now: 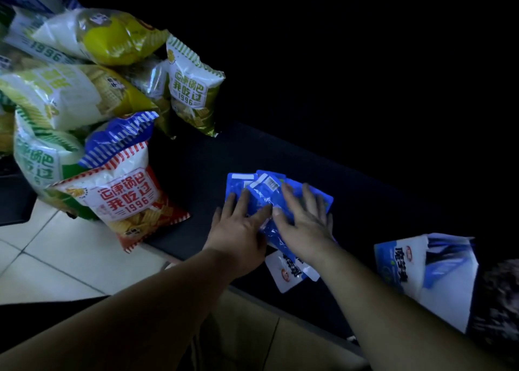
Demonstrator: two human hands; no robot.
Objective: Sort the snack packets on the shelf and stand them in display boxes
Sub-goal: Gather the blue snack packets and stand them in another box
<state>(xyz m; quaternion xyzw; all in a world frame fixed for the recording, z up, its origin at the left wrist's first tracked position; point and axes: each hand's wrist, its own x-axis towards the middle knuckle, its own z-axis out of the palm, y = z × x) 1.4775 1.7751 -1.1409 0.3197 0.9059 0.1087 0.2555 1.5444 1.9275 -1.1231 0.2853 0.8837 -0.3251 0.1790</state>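
- Over on the left, a heap of large crisp bags (pixel 64 95), green-and-white and yellow ones, leans in a jumble at the end of the dark shelf (pixel 196 168).
- At the front of that heap a red-and-white bag (pixel 132 202) lies tilted, its lower corner sticking out past the shelf edge over the pale tiled floor (pixel 56 258); a blue-striped bag (pixel 120 137) pokes up just behind it.
- Further back, a green-striped bag (pixel 191 89) stands nearly upright against the heap.
- Next comes the left hand (pixel 238 227), fingers straight and spread, lying palm down on the left part of a loose cluster of small blue packets (pixel 261 196); it grasps nothing.
- Those blue packets lie flat and overlapping on the shelf, near its front edge, between and under both hands.
- Just beside it, the right hand (pixel 306 224) is likewise flat, fingers splayed over the right part of the cluster, its thumb nearly meeting the left thumb.
- Below the hands, a white-and-blue packet (pixel 286 272) hangs partly over the front edge of the shelf.
- To the right, apart from the packets, a white-and-blue display box (pixel 407 272) lies tilted on the shelf; its inside is too dim to make out.
- At the far right edge sits something dark and mottled (pixel 497 300), too blurred to identify.
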